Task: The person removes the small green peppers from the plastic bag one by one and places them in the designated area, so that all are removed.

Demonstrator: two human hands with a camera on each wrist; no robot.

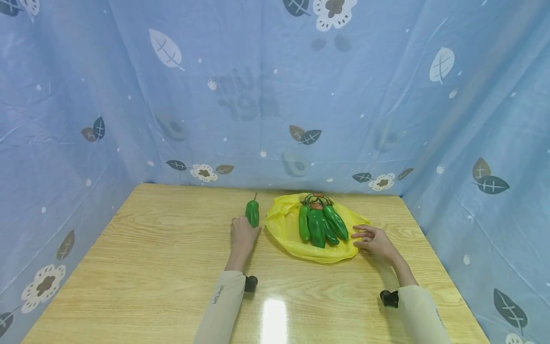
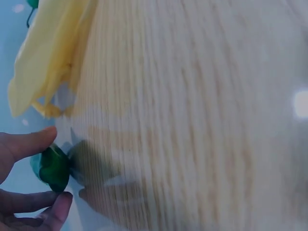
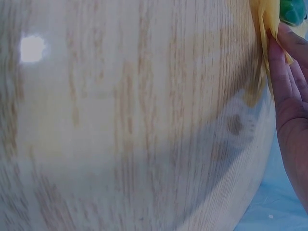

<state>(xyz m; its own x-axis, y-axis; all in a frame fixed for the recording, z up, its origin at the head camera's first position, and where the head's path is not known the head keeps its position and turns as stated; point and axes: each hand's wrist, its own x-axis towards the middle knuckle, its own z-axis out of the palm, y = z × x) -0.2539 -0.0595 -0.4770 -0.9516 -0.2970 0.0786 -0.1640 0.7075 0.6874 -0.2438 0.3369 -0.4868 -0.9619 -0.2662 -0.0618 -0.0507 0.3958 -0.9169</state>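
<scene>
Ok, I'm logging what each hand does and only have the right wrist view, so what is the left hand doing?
Observer: In the left wrist view, the left hand pinches a single green pepper between thumb and fingers.
Operator: Does that pepper lie on the yellow bag I see at my right hand?
Observer: No, the head view shows it apart from the yellow bag, just left of it.
Operator: And the bit of green at my top right corner, what does it belong to?
Observer: Most likely the cluster of green peppers; the head view shows several lying together on the bag.
</scene>
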